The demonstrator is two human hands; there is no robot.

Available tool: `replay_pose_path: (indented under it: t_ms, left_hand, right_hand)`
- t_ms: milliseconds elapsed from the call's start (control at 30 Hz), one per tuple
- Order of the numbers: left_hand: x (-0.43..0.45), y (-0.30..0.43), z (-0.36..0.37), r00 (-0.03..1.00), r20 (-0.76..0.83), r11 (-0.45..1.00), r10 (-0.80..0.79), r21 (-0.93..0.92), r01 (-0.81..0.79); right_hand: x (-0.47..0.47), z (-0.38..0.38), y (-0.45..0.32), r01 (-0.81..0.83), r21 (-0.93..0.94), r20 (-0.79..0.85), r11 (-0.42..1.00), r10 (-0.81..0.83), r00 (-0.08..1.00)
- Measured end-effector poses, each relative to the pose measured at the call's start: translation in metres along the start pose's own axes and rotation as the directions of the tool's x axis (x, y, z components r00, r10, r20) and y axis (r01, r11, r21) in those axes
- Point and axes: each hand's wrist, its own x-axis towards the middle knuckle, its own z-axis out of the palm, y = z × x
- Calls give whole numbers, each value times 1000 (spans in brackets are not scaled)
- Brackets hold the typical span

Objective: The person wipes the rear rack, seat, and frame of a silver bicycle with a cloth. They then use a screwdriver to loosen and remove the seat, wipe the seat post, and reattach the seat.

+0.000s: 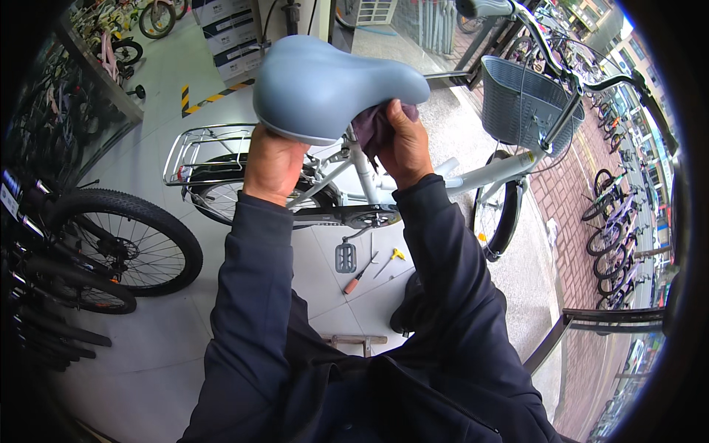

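A grey-blue bicycle saddle (327, 88) sits atop the seat post of a white bicycle frame (363, 171). My left hand (277, 163) is at the underside of the saddle's wide rear; its fingers are hidden beneath. Beneath the saddle's nose, my right hand (407, 144) holds a dark purple cloth (378, 127), thumb up against it. Below are the black chain guard (327, 215) and a pedal (346, 258). A silver rear rack (207, 152) lies left of the saddle, and a grey basket (520, 105) hangs at the handlebar on the right.
On the tiled floor lie a screwdriver (357, 277), a yellow-handled tool (396, 256) and a hex key (373, 249). Other bicycles with a thick black tyre (188, 249) stand at left. Stacked cartons (230, 39) are behind; a low wooden stool (365, 339) is between my legs.
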Motion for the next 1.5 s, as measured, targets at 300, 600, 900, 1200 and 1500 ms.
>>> replay_pose_path:
  t_ms: [300, 600, 900, 1200, 1500]
  left_hand:
    - [4, -2, 11, 994, -51, 994, 100, -43, -103]
    - [-4, -5, 5, 994, -73, 996, 85, -8, -86]
    - [1, -15, 2, 999, 33, 990, 42, -133, -37]
    - [-1, -16, -1, 996, 20, 987, 88, -139, -84]
    - [-1, -10, 5, 1000, -2, 988, 18, -153, -19]
  right_hand:
    - [5, -5, 0, 9, -33, 40, 999, -8, 999]
    - [-6, -23, -9, -42, -134, 107, 990, 57, 993]
    - [15, 10, 3, -122, -490, -31, 863, 123, 992]
    - [18, 8, -11, -128, -643, -19, 755, 152, 988]
    - [-41, 7, 55, 44, -992, 97, -121, -474, 875]
